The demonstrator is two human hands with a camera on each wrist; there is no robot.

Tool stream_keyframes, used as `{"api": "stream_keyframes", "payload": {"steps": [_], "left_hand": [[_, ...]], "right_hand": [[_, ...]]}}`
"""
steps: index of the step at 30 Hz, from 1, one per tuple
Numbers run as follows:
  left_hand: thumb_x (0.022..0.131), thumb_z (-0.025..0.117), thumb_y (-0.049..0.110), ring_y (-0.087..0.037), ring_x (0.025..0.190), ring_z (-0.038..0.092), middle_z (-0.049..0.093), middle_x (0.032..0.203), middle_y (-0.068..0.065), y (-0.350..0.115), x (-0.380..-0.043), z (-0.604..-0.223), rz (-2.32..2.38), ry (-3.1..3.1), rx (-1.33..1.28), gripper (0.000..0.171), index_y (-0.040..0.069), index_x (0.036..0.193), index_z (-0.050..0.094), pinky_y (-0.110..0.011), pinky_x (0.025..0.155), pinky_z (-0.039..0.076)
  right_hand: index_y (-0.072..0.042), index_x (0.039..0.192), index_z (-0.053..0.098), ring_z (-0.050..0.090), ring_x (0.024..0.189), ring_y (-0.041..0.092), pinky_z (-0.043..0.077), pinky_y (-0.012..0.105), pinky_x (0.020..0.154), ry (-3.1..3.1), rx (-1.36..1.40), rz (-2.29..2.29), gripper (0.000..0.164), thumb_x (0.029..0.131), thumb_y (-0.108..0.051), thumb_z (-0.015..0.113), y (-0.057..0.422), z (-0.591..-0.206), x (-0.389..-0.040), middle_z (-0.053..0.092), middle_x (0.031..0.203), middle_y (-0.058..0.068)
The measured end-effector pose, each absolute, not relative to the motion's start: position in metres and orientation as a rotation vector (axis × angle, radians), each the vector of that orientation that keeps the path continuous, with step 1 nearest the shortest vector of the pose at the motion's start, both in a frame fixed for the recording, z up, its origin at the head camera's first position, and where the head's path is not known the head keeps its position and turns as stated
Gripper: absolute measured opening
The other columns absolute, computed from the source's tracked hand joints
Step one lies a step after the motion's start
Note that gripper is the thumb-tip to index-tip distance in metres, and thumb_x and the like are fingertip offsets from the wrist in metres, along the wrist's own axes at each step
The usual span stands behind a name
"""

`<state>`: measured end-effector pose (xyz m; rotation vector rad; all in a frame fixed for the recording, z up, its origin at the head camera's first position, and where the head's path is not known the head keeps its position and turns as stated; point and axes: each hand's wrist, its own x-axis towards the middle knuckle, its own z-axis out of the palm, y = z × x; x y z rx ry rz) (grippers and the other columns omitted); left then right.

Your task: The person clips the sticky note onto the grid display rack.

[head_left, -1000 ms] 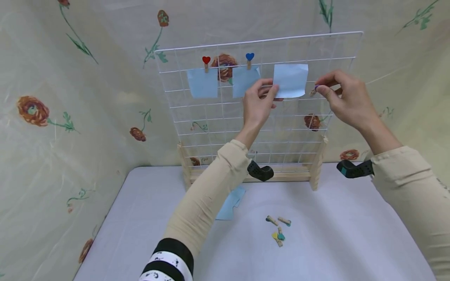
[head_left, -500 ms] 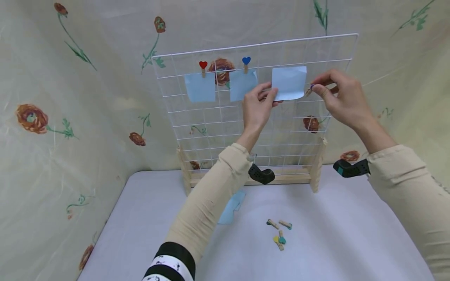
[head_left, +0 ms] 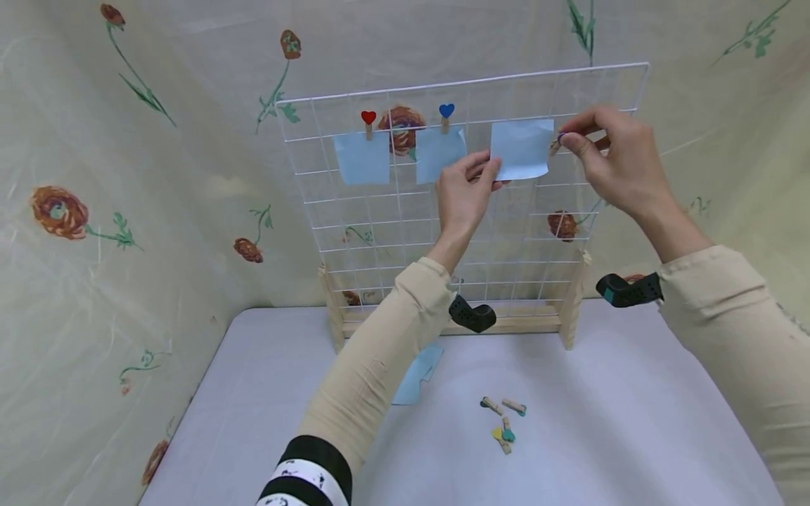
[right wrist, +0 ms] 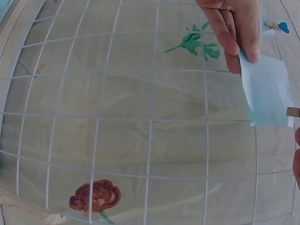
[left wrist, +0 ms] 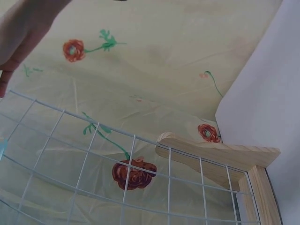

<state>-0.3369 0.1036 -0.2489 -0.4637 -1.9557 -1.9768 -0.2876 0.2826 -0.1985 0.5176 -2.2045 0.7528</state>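
My left hand (head_left: 465, 190) pinches the lower left corner of a light blue sheet of paper (head_left: 522, 149) against the white wire grid (head_left: 443, 270). Just right of the sheet's edge, my right hand (head_left: 623, 158) pinches a small wooden clothespin (head_left: 555, 146) with a dark purple end; its tip (right wrist: 293, 112) shows beside the paper in the right wrist view. Two more blue sheets hang from the grid to the left, one under a red heart clothespin (head_left: 369, 121), one under a blue heart clothespin (head_left: 446, 114).
The grid stands in a wooden base (head_left: 519, 322) at the back of a white table (head_left: 601, 422). Loose clothespins (head_left: 506, 432) lie in front of it. More blue paper (head_left: 418, 376) lies partly behind my left forearm. A flower-printed curtain (head_left: 190, 211) hangs behind.
My right hand has moved left to the sheet's right edge and then a little upward, clothespin still pinched. My left hand keeps its hold on the sheet. The head view has shifted slightly.
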Motion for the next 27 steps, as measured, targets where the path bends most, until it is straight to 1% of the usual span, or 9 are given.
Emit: {"api": "stream_keyframes", "payload": {"steps": [2,4,6,12,18,27], "left_hand": [[0.091,0.062,0.019,-0.016,0.081,0.072,0.072,0.103,-0.009,0.104,-0.337,-0.249,-1.975,-1.957,-0.464,0.028,0.004,0.114,0.066,-0.015,0.068,0.055],[0.091,0.063,0.019,-0.016,0.080,0.072,0.072,0.103,-0.009,0.104,-0.338,-0.249,-1.977,-1.953,-0.461,0.028,0.004,0.113,0.066,-0.015,0.068,0.055],[0.091,0.063,0.019,-0.015,0.080,0.072,0.072,0.103,-0.009,0.104,-0.338,-0.249,-1.974,-1.951,-0.457,0.027,0.004,0.113,0.067,-0.015,0.068,0.055],[0.090,0.063,0.019,-0.010,0.077,0.071,0.073,0.102,-0.009,0.103,-0.338,-0.248,-1.965,-1.942,-0.449,0.026,0.004,0.111,0.067,-0.015,0.067,0.055],[0.090,0.063,0.019,-0.009,0.075,0.071,0.073,0.101,-0.009,0.102,-0.338,-0.249,-1.972,-1.938,-0.444,0.027,0.003,0.111,0.067,-0.015,0.067,0.055],[0.089,0.064,0.018,-0.007,0.072,0.071,0.073,0.099,-0.008,0.104,-0.339,-0.248,-1.984,-1.929,-0.441,0.025,0.003,0.109,0.068,-0.016,0.067,0.055]], "right_hand": [[0.004,0.106,0.061,0.045,0.084,-0.012,0.038,0.011,0.072,-2.198,0.513,0.739,0.020,0.094,-0.011,0.056,0.280,-0.195,-0.289,0.063,0.096,0.004],[0.004,0.106,0.061,0.044,0.085,-0.012,0.037,0.011,0.072,-2.193,0.508,0.726,0.021,0.095,-0.013,0.055,0.278,-0.191,-0.290,0.064,0.099,0.011],[0.003,0.107,0.061,0.043,0.086,-0.012,0.036,0.010,0.072,-2.191,0.496,0.721,0.022,0.095,-0.014,0.055,0.276,-0.187,-0.292,0.064,0.101,0.013],[0.001,0.106,0.063,0.046,0.085,-0.011,0.037,0.010,0.070,-2.156,0.446,0.758,0.022,0.094,-0.016,0.056,0.268,-0.179,-0.297,0.066,0.102,0.012],[0.000,0.106,0.064,0.047,0.080,-0.009,0.038,0.009,0.068,-2.134,0.429,0.770,0.022,0.095,-0.017,0.055,0.263,-0.173,-0.301,0.067,0.102,0.012],[0.000,0.101,0.066,0.047,0.080,-0.014,0.038,0.008,0.064,-2.118,0.427,0.745,0.021,0.093,-0.017,0.058,0.260,-0.168,-0.306,0.068,0.098,0.012]]}}
